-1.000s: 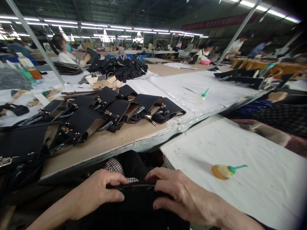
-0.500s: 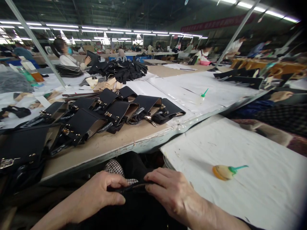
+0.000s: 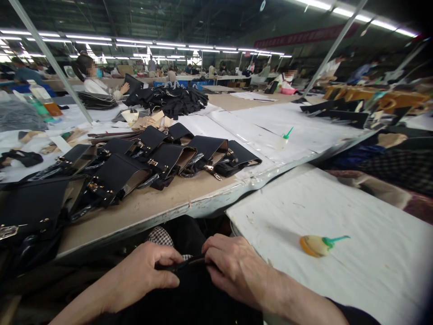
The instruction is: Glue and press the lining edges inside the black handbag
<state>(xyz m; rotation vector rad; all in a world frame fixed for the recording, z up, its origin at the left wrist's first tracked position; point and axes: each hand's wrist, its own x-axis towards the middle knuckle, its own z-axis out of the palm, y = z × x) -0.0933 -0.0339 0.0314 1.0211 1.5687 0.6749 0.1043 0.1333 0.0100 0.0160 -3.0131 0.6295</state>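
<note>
A black handbag (image 3: 192,293), dark and hard to tell from the clothing around it, lies in my lap with its top edge toward the table. My left hand (image 3: 149,271) pinches that edge between thumb and fingers at its left end. At the right end, my right hand (image 3: 233,266) is closed over the same edge, its fingers curled and the thumb mostly hidden. Just beyond, several finished-looking black handbags (image 3: 120,174) with gold clasps lie in rows on the brown-topped table (image 3: 162,203).
On the white side table (image 3: 365,203) to my right lies a squeeze bottle (image 3: 314,246) with amber liquid and a green nozzle. A second green-nozzled bottle (image 3: 284,139) stands farther off. A metal pole (image 3: 50,63) rises at left. A masked co-worker (image 3: 96,79) sits beyond a black pile (image 3: 169,100).
Both hands keep hold of the bag's edge. My right hand has shifted slightly left and its fingers have curled further over the edge; my left hand has moved slightly right.
</note>
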